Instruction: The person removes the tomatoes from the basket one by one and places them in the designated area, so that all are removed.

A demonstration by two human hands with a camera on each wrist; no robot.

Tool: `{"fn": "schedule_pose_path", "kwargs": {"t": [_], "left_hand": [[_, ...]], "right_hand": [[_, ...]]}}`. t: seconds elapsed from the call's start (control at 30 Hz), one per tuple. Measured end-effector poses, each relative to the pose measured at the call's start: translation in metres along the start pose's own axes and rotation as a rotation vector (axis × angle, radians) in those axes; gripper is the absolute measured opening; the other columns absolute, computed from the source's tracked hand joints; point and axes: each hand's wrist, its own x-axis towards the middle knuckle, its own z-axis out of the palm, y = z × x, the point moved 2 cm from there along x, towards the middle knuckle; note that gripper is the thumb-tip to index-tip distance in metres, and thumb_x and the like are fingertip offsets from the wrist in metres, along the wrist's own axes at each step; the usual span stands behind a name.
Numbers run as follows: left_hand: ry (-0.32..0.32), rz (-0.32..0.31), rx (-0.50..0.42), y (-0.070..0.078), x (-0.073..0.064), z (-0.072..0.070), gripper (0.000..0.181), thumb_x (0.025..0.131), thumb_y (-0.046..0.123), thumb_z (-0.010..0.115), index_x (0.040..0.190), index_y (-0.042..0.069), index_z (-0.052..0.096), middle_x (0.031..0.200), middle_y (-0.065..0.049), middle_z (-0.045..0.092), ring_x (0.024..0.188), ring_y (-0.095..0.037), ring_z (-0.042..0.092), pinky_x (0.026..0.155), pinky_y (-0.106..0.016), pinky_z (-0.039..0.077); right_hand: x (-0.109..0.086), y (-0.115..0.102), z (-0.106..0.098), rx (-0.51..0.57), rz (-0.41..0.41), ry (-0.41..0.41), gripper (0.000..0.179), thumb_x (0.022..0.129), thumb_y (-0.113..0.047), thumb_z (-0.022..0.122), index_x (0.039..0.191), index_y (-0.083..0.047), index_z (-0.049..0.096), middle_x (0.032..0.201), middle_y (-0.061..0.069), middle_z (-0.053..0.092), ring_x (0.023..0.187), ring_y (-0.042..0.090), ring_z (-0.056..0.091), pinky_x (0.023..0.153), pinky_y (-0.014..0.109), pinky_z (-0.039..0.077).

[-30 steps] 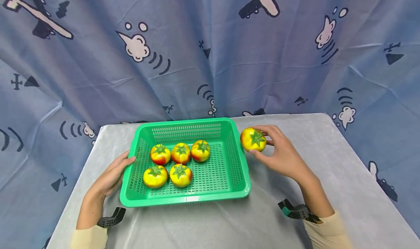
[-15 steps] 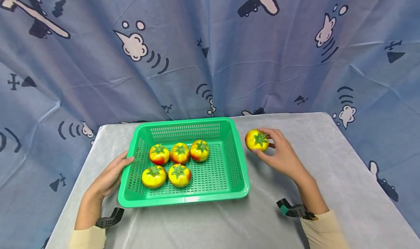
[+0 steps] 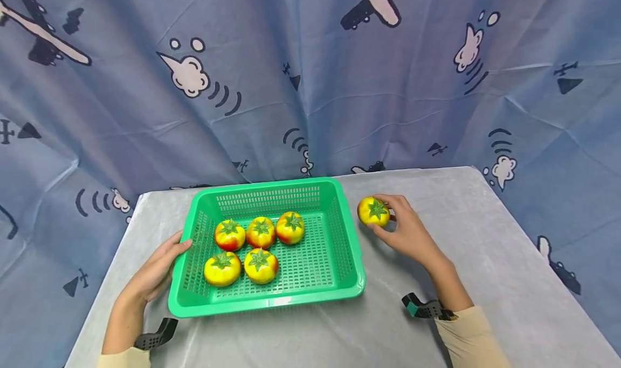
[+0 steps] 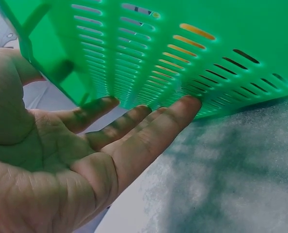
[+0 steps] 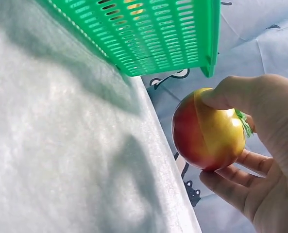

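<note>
Five fruits (image 3: 260, 232) in a green basket (image 3: 278, 302), a sixth (image 3: 371, 213) beside it

The basket lies open side up, rectangular, its walls slotted. I count three fruits behind two, toward its left, glossy yellow flushed red, leafy crowns up. The sixth, coloured alike, is held just off the right rim.

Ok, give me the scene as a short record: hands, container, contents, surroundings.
Left hand: holds the left rim of the green rectangular slotted plastic basket
Right hand: fingers grip a glossy round yellow-and-red fruit with a green leafy top
Held fruit: outside the basket, beside its right wall
Basket contents: five similar fruits, three in the far row, two in the near row
Leafy tops inside: facing up
Surface: pale grey table covering
Backdrop: blue fabric curtain with airplane print
</note>
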Motion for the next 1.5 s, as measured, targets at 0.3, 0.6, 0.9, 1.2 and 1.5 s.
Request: {"fn": "schedule_pose_path", "kwargs": {"t": [0.3, 0.6, 0.9, 1.2, 1.5], "left_hand": [[0.006, -0.005, 0.001, -0.001, 0.001, -0.001, 0.069, 0.118, 0.023, 0.033, 0.165, -0.008, -0.005, 0.131, 0.008, 0.071, 0.112, -0.010, 0.074, 0.091, -0.034, 0.066], [0.018, -0.019, 0.005, -0.002, -0.002, 0.001, 0.069, 0.117, 0.023, 0.034, 0.165, -0.009, -0.004, 0.130, 0.008, 0.070, 0.112, -0.011, 0.074, 0.091, -0.034, 0.066], [0.009, -0.024, 0.009, -0.001, 0.002, 0.000, 0.068, 0.118, 0.025, 0.034, 0.166, -0.007, -0.002, 0.133, 0.007, 0.068, 0.114, -0.011, 0.073, 0.093, -0.035, 0.066], [-0.007, -0.001, -0.005, -0.003, -0.002, -0.004, 0.066, 0.117, 0.022, 0.033, 0.165, -0.008, -0.002, 0.133, 0.007, 0.071, 0.114, -0.011, 0.074, 0.093, -0.034, 0.066], [0.003, -0.006, 0.007, -0.002, -0.003, -0.002, 0.067, 0.118, 0.024, 0.033, 0.166, -0.007, -0.002, 0.131, 0.008, 0.071, 0.113, -0.011, 0.074, 0.092, -0.034, 0.066]], "right_hand": [[0.007, 0.016, 0.009, -0.028, 0.010, -0.015, 0.068, 0.093, -0.010, 0.080, 0.153, -0.003, 0.050, 0.144, 0.027, 0.052, 0.129, 0.042, 0.056, 0.101, 0.060, 0.060], [0.001, 0.026, 0.019, -0.064, 0.029, -0.011, 0.064, 0.094, -0.013, 0.080, 0.150, 0.000, 0.052, 0.142, 0.028, 0.054, 0.122, 0.044, 0.061, 0.099, 0.059, 0.060], [0.001, 0.027, 0.022, -0.078, 0.036, 0.030, 0.064, 0.095, -0.014, 0.080, 0.150, 0.002, 0.052, 0.138, 0.030, 0.055, 0.117, 0.042, 0.062, 0.096, 0.057, 0.060], [0.001, 0.022, 0.026, -0.069, 0.067, 0.036, 0.064, 0.095, -0.014, 0.080, 0.150, 0.003, 0.052, 0.140, 0.032, 0.056, 0.120, 0.044, 0.062, 0.098, 0.058, 0.061], [0.000, 0.023, 0.026, -0.080, 0.075, 0.029, 0.067, 0.097, -0.019, 0.079, 0.153, 0.002, 0.049, 0.139, 0.032, 0.054, 0.118, 0.044, 0.062, 0.098, 0.058, 0.061]]}}
